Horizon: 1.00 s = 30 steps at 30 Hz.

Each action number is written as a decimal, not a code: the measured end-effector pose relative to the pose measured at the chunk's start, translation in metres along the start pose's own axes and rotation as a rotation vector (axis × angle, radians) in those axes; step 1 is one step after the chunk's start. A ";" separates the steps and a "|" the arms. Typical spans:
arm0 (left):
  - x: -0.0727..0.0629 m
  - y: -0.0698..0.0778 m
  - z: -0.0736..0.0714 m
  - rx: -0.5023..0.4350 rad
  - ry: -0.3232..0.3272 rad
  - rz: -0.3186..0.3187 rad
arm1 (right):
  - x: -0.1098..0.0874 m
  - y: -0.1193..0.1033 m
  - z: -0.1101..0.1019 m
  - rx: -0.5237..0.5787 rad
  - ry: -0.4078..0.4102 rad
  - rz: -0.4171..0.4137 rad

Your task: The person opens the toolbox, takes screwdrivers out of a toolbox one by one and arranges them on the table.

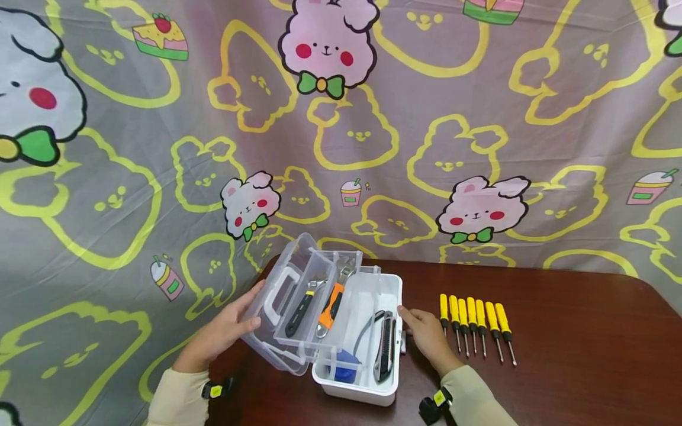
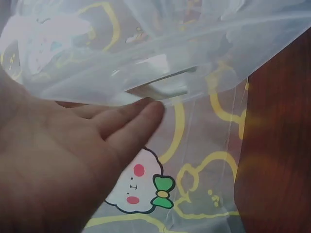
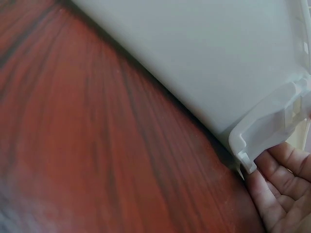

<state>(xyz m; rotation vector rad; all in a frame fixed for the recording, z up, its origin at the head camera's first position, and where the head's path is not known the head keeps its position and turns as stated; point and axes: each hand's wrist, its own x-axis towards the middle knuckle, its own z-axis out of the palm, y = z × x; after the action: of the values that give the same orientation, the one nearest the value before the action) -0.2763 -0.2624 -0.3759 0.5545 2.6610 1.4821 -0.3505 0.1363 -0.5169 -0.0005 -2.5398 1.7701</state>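
A white toolbox (image 1: 357, 391) stands on the table with its clear lid (image 1: 285, 260) swung up to the left. My left hand (image 1: 230, 325) touches the lid's outer edge; in the left wrist view its fingers lie nearly straight against the clear plastic. My right hand (image 1: 426, 334) touches the box's right side, its fingertips beside the white latch (image 3: 265, 128). The raised clear tray holds a black-handled adjustable wrench (image 1: 301, 312) and an orange-handled adjustable wrench (image 1: 333, 305). In the base lie a utility knife (image 1: 385, 349), a thin curved dark strip and a partly hidden blue object (image 1: 346, 362).
Several yellow-handled screwdrivers (image 1: 472, 313) lie in a row right of the toolbox. The dark red-brown wooden table (image 1: 586, 355) has a rounded far right corner. A patterned cloth (image 1: 394, 136) hangs behind it and along the left side.
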 end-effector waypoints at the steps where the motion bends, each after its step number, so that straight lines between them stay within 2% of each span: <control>1: -0.001 0.001 0.001 -0.005 0.002 0.003 | 0.000 0.000 0.000 0.002 -0.002 0.004; 4: -0.001 0.004 0.004 -0.025 -0.001 0.015 | 0.001 0.000 0.000 0.005 -0.001 0.003; 15: 0.003 0.018 0.010 0.031 -0.006 -0.007 | 0.002 0.001 0.000 -0.005 -0.007 0.004; 22: 0.003 0.024 0.015 0.067 0.017 0.014 | 0.001 0.002 -0.001 -0.010 -0.013 0.005; 30: 0.004 0.030 0.020 0.117 0.050 -0.003 | 0.001 0.002 0.000 -0.012 -0.013 -0.004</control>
<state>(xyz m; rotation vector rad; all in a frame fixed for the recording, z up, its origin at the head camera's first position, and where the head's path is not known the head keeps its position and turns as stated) -0.2676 -0.2303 -0.3611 0.5263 2.7994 1.3635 -0.3516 0.1371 -0.5183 0.0164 -2.5580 1.7587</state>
